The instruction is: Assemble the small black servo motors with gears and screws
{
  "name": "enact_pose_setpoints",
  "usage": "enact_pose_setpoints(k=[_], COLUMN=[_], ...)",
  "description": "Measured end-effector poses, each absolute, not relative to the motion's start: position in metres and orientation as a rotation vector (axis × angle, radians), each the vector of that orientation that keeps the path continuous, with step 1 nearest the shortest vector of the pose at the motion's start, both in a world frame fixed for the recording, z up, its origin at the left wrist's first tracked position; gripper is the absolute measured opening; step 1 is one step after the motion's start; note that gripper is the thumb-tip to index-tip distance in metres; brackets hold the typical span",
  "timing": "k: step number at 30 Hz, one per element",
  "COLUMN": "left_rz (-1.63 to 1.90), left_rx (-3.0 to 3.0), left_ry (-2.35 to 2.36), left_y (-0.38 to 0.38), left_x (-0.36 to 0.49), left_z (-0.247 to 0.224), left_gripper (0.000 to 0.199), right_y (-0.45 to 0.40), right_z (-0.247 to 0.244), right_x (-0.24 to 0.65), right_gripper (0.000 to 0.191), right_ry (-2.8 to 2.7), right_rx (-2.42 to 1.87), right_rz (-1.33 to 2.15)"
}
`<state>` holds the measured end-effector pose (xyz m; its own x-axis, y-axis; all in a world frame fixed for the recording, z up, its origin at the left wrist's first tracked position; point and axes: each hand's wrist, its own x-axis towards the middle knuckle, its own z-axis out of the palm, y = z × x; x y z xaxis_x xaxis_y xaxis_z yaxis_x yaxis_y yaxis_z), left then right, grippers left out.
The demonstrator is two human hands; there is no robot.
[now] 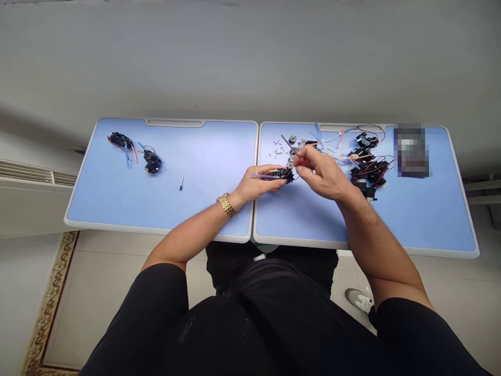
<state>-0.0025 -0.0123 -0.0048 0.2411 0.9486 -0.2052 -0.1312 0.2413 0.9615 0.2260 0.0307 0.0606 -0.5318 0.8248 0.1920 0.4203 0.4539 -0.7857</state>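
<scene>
My left hand point(258, 184) is closed round a small black mechanical part point(288, 176) with a pale blue tube, above the right-hand blue table. My right hand point(320, 169) is pinched on a thin dark-shafted screwdriver point(288, 145) with some red at its handle; the shaft points up and left. Small round metal pieces point(293, 139) lie just beyond my hands. Many tiny screws point(279, 150) are scattered to the left of them. The fingertips of my right hand are close to the black part, but whether they touch it is unclear.
Black assemblies with wires point(370, 169) and blue and orange tubes point(324, 138) lie right of my hands. A blurred dark item point(412, 151) is farther right. On the left table point(203, 156) are two black assemblies point(152, 161) and a small screwdriver-like tool point(181, 183). A raised rim edges both tables.
</scene>
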Motion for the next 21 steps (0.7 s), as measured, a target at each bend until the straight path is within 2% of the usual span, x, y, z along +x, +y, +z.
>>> enact_pose_setpoints(k=[2, 6, 9, 16, 21], left_rz=[0.96, 0.96, 0.952, 0.901, 0.918], left_rx=[1.035, 1.068, 1.104, 1.156, 1.267], left_ry=[1.025, 1.006, 0.976, 0.918, 0.903], left_y=[-0.012, -0.012, -0.012, -0.011, -0.011], left_x=[-0.003, -0.003, -0.004, -0.009, -0.011], left_z=[-0.005, -0.005, -0.005, -0.004, -0.007], left_gripper=[0.055, 0.051, 0.049, 0.058, 0.056], right_y=[0.031, 0.032, 0.031, 0.028, 0.026], right_z=[0.059, 0.047, 0.039, 0.04, 0.046], right_x=[0.228, 0.235, 0.237, 0.234, 0.237], right_gripper=[0.012, 0.037, 0.035, 0.033, 0.034], right_ry=[-2.157, -2.153, -2.158, -2.144, -1.985], right_rx=[-1.035, -0.989, -0.981, -0.956, -0.984], right_rz=[0.937, 0.982, 0.994, 1.101, 1.154])
